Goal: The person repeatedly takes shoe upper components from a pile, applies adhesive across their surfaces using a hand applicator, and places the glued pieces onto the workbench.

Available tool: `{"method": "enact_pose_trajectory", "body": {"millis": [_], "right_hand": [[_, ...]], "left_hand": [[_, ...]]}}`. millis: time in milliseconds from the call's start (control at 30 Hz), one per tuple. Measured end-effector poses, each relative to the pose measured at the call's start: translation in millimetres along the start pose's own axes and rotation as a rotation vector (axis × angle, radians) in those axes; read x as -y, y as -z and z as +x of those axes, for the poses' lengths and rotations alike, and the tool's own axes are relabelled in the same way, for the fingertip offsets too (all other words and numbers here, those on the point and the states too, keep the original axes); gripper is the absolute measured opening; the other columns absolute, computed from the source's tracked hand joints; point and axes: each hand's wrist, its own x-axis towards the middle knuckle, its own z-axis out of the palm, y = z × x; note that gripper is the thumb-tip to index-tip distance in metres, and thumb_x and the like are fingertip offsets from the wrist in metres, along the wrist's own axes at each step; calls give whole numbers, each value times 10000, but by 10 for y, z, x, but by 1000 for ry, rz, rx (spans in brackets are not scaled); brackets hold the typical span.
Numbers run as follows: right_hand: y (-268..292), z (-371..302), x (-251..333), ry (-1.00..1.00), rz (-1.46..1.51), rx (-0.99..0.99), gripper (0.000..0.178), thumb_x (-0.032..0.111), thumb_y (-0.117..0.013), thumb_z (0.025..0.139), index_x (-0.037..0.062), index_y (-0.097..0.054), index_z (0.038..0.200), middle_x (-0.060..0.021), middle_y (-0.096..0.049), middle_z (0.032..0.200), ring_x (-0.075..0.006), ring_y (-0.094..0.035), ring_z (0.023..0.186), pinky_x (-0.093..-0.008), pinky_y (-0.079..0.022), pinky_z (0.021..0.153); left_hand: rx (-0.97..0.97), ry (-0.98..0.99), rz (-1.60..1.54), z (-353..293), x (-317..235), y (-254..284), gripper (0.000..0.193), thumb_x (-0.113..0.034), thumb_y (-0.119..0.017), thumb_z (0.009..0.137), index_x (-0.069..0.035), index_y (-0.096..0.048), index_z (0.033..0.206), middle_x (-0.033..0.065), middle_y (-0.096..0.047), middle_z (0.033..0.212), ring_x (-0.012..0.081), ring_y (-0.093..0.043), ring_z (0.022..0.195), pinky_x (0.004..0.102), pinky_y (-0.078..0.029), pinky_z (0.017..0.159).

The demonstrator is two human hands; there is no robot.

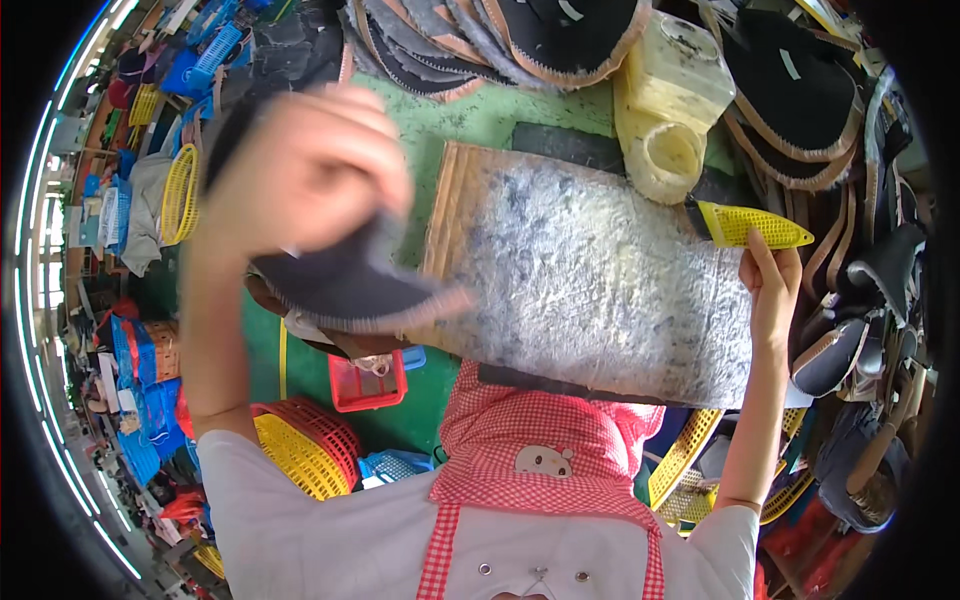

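My left hand (315, 170), smeared by motion, is raised at the left with curled fingers. A black shoe upper (340, 275) with a pale stitched edge hangs from it, past the left side of a cardboard sheet. My right hand (772, 275) pinches a yellow perforated handle (755, 226) at the sheet's right edge. The handle's dark end points left and looks like a brush; its tip is hard to make out. Just above it stands a yellowish plastic container (672, 160) with a round opening. Dried whitish residue covers the cardboard sheet (440, 225).
Stacked black shoe uppers (565, 40) lie along the table's far side. More uppers (800, 90) pile up at the right. Below the table are a red basket (370, 385) and yellow baskets (300, 455). Blue crates and bags (150, 375) crowd the far left.
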Motion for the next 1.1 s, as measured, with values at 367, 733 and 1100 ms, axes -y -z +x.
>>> {"method": "enact_pose_trajectory", "body": {"millis": [367, 733, 1100], "right_hand": [[-404, -347, 233, 87, -77, 70, 156, 92, -648, 900, -9, -596, 1007, -74, -658, 797, -85, -568, 583, -203, -432, 494], [-1050, -118, 36, 425, -690, 195, 141, 109, -669, 848, 5, -640, 938, -26, -587, 576, -48, -466, 443, -226, -357, 417], [-959, -92, 38, 355, -640, 241, 149, 95, -685, 824, 10, -654, 942, -21, -547, 547, -72, -449, 427, -247, -344, 421]], "left_hand": [[-44, 58, 44, -126, -562, -1485, 373, -182, -734, 731, -104, -609, 1073, 96, -527, 1196, 287, -520, 1136, 477, -380, 983], [-3, 123, 62, -374, -517, -1797, 500, -234, -721, 745, -164, -596, 1224, 105, -461, 1372, 318, -448, 1270, 502, -309, 1072], [-14, 138, 48, -375, -517, -1830, 508, -237, -716, 751, -176, -585, 1239, 97, -463, 1377, 320, -441, 1279, 506, -304, 1070]]}}
